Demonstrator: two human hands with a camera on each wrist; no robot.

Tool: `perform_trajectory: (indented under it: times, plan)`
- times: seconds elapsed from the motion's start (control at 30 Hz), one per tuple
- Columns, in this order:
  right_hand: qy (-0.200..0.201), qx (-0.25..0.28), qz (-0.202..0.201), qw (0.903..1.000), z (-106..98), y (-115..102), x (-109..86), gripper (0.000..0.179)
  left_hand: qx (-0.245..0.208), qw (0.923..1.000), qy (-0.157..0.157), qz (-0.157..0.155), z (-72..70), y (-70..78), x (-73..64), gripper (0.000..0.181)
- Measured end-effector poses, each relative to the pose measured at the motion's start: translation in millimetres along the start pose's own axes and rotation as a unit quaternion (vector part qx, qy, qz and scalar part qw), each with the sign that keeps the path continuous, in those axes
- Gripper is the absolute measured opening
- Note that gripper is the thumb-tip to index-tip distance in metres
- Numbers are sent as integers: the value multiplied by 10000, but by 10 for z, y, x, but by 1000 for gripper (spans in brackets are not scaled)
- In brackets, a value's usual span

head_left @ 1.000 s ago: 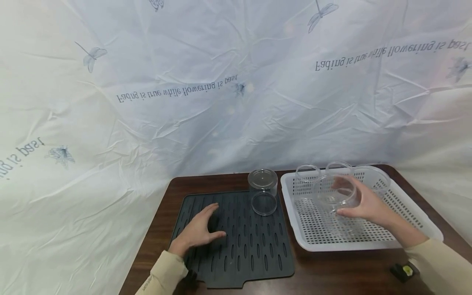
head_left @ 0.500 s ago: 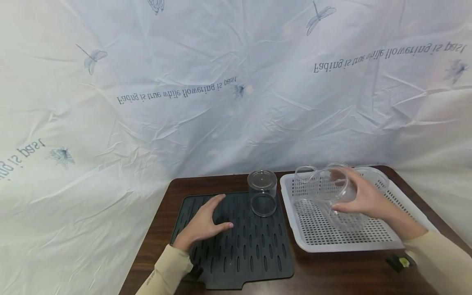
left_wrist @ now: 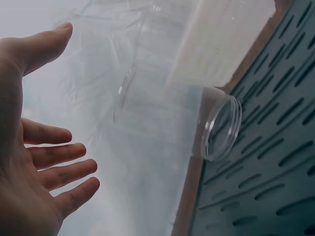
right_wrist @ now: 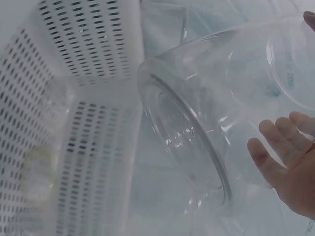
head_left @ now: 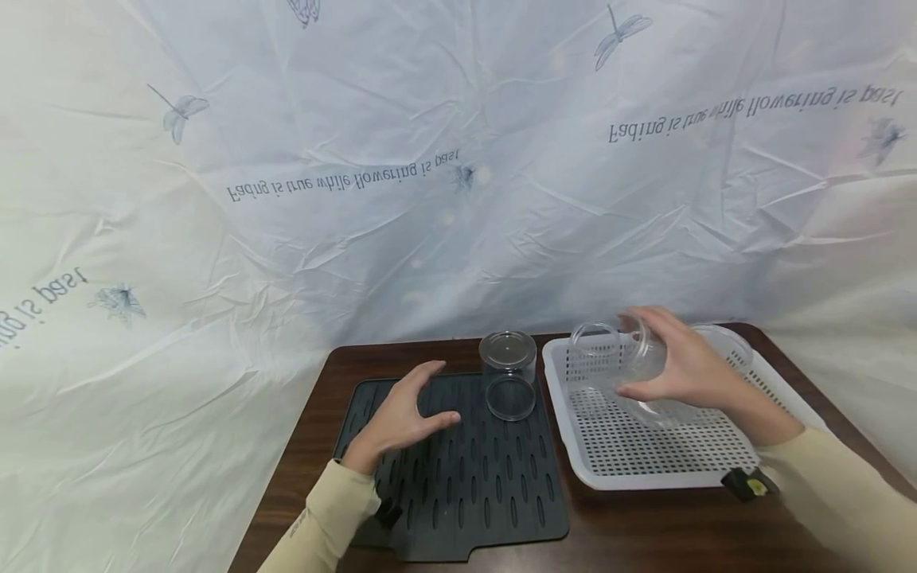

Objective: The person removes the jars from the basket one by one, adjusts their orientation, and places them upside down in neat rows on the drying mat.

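My right hand (head_left: pixel 688 366) grips a clear, round jar (head_left: pixel 650 358) over the back part of the white basket. In the right wrist view, the tilted jar (right_wrist: pixel 197 93) shows its wide rim, with the fingers along its side. My left hand (head_left: pixel 401 414) hovers above the dark ribbed draining mat (head_left: pixel 494 485), thumb and fingers spread, holding nothing. Another clear jar (head_left: pixel 509 366) stands at the mat's back right corner, its flat closed end up. The left wrist view shows this same jar (left_wrist: pixel 162 113) beyond the open fingers.
The white perforated basket (head_left: pixel 666 481) sits right of the mat on a brown wooden table (head_left: pixel 609 525). More clear jars stand in its back part, one at the left (head_left: pixel 595 341) and one at the right (head_left: pixel 731 348). A pale printed sheet (head_left: pixel 458 239) hangs behind.
My right hand has lifted the jar and carried it left and toward the back of the basket. My left hand has shifted right and farther back over the mat.
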State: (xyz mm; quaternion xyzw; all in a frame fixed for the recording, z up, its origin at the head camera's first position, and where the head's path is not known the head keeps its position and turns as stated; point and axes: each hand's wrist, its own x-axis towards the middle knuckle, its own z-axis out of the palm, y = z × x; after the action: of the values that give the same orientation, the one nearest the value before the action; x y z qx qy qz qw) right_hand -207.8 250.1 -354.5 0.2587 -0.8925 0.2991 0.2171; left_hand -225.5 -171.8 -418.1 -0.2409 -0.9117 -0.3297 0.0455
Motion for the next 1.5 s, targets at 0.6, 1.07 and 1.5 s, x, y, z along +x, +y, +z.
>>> perform_trajectory:
  times: [0.6,1.07,1.5]
  plan:
    - [-641,112,-374,9972,120,-311,435,110,-756,9957,46,537,-42,363,325,81]
    - [-804,-386,-885,9921,157,-501,615,106,-953,9918,31,851,-109,595,496,90]
    - [-874,-668,-916,9897,228,-640,717,108,-1230,9858,53,1139,-122,693,592,97]
